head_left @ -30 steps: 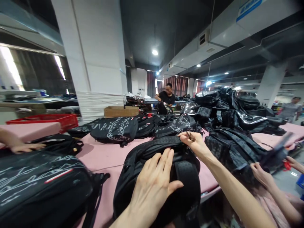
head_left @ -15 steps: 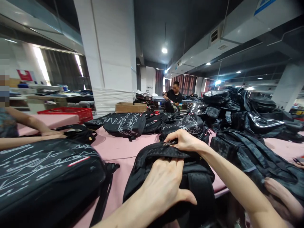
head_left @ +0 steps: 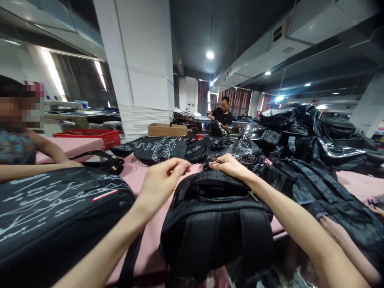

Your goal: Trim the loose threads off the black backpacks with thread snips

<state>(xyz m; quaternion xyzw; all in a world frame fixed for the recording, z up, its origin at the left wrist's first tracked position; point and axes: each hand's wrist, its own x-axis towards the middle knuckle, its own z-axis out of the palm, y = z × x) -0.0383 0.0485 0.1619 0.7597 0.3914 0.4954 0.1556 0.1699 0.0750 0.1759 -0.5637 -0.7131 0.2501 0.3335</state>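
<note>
A black backpack [head_left: 210,232] stands before me with its straps facing me. Its top pocket gapes, showing a dark opening [head_left: 219,190] with a zipper along the edge. My right hand [head_left: 229,166] rests at the backpack's far top edge, its fingers closed on small dark thread snips [head_left: 216,159] whose thin tips point left. Above the backpack's left shoulder, my left hand [head_left: 163,180] is raised clear of the fabric. Its fingers are curled together, and anything pinched there is too small to make out.
A white-patterned black backpack [head_left: 66,204] lies close on the left. More patterned bags [head_left: 162,149] lie beyond, on the pink table [head_left: 135,170]. Camouflage backpacks [head_left: 324,192] pile up at right, where another person's hand [head_left: 336,230] touches one. A co-worker's arm [head_left: 51,148] reaches in from the left.
My left hand has come out of the backpack's top pocket and moved up and left, its fingers now curled. My right hand stays at the top edge. The co-worker at left shows more.
</note>
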